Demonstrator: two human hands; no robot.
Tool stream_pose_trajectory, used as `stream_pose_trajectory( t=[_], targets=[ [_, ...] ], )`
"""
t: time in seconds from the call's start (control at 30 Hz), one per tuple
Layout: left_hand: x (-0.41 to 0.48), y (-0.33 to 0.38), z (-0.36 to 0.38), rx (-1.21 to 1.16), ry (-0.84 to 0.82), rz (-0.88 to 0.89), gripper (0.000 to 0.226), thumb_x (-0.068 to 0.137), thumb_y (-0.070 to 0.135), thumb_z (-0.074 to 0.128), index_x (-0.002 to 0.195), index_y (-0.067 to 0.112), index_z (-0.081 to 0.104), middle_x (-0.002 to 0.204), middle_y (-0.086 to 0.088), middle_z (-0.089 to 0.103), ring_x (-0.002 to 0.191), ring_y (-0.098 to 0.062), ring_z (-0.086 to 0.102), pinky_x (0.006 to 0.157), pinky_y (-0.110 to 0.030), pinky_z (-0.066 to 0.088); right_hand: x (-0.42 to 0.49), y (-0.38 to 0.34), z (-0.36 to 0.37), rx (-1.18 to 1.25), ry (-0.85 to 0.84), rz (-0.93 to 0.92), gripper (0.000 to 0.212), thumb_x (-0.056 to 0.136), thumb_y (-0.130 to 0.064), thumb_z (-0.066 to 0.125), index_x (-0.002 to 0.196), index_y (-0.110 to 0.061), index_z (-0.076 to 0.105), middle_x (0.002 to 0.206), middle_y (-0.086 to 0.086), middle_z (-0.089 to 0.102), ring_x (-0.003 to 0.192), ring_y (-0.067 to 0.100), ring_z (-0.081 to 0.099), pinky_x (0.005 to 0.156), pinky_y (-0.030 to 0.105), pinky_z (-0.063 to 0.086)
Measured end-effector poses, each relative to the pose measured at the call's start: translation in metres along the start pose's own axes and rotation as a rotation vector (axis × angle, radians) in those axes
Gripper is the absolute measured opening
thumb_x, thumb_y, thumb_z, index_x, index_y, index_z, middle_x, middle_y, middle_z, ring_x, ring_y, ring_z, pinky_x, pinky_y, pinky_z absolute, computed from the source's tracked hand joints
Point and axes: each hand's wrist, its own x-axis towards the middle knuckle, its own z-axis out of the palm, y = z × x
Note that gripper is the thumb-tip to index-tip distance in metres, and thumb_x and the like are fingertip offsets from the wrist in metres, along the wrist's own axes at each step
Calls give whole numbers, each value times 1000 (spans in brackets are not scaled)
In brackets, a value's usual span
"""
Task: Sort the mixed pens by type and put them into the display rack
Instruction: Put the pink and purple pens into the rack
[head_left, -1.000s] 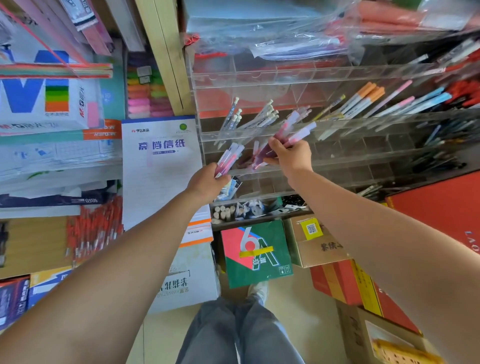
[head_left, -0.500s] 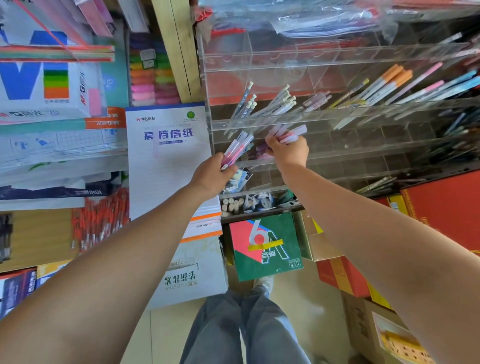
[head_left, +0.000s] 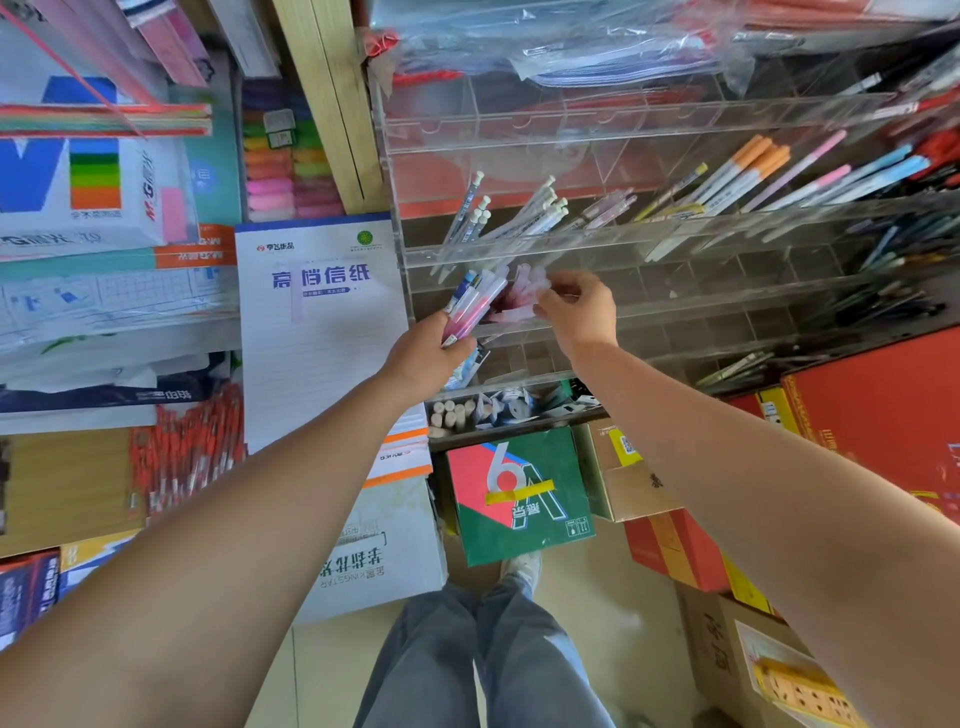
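since half a second ago the right hand (head_left: 579, 317) has dropped from the front of the rack's upper pen row to a compartment one tier lower, and the pale pink capped pens (head_left: 522, 291) it carried now lie slanted inside that compartment of the clear acrylic display rack (head_left: 675, 231). its fingers (head_left: 548, 304) curl at the pens' near ends, but the blur there hides the contact, so i cannot tell whether they are grasping the pens or have released them. the left hand (head_left: 428, 358) has barely shifted; it waits just left of the same compartment, clenched around a bundle of pink and clear plastic pens (head_left: 475, 306), tips fanned up toward the rack. held that close, the bundle is probably a ready supply, so the right hand can pick matching pens from it with a short reach.

the row above holds white-capped slim pens (head_left: 524, 218) leaning in their own slot, with orange-capped white pens (head_left: 750, 166) and pink and blue ones further right, each kind kept apart, which suggests the pink ones belong together in this lower slot. many small cells to the right look unfilled. the sorting seems midway: one batch is going in while a handful remains outside. a white lined letter-paper pad (head_left: 322, 332) hangs left of the rack.
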Motion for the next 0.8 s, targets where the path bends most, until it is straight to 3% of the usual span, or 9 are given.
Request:
stream_pose_trajectory(
  t=[0.13,0.27,0.33,0.4,0.5,0.6,0.67,0.7,0.8],
  targets=[
    [-1,6,3,-35,-82,4,31,96,35,51,115,11,50,92,-6,54,78,-19,49,59,-28,36,-11,1,-12,35,78,-101,27,86,-23,66,109,-19,53,102,4,57,80,14,57,77,33,54],
    [-6,27,10,-53,-212,63,19,96,31,53,105,14,52,88,-1,57,76,-13,53,62,-27,41,-31,-6,-26,264,-311,39,41,86,-36,69,113,-10,50,93,6,63,53,13,47,44,25,41],
    [-10,43,15,-32,-300,120,13,97,24,53,106,15,54,86,3,58,78,-13,55,63,-24,41,-37,-7,-28,337,-439,95,31,85,-26,71,104,-9,54,77,5,64,50,15,47,40,23,38],
    [-12,52,20,-42,-370,133,17,97,21,52,111,12,56,88,-2,61,79,-16,57,66,-27,45,-38,-6,-31,384,-458,125,19,82,-16,73,88,-12,56,65,5,63,46,15,50,40,22,37],
    [-13,57,22,-29,-423,51,23,97,24,53,115,9,54,73,-2,53,62,-13,49,56,-26,40,-37,-4,-39,408,-477,189,15,82,-8,71,82,-12,56,61,1,66,46,10,59,42,20,44],
    [-11,58,23,4,-430,22,24,95,24,57,115,10,53,70,-1,51,58,-12,47,51,-25,40,-35,-2,-44,351,-447,180,14,83,-6,70,78,-9,58,61,4,65,46,13,56,42,20,43],
    [-7,58,23,12,-377,35,28,91,23,63,114,10,52,79,-5,57,64,-15,54,55,-32,48,-31,-5,-48,318,-383,159,14,83,-6,70,78,-7,57,59,4,64,43,14,50,40,22,40],
    [-5,56,22,45,-339,36,35,88,24,67,117,12,51,91,-7,61,74,-18,59,65,-36,53,-28,-8,-53,309,-342,155,14,83,-7,70,79,-7,57,60,5,64,43,14,48,40,22,40],
    [1,50,12,212,-152,44,54,81,25,74,127,13,47,120,-6,56,103,-24,57,89,-39,48,-13,-19,-71,281,-194,119,14,86,-11,69,84,-11,55,67,5,63,47,13,48,44,23,42]
  ],
)
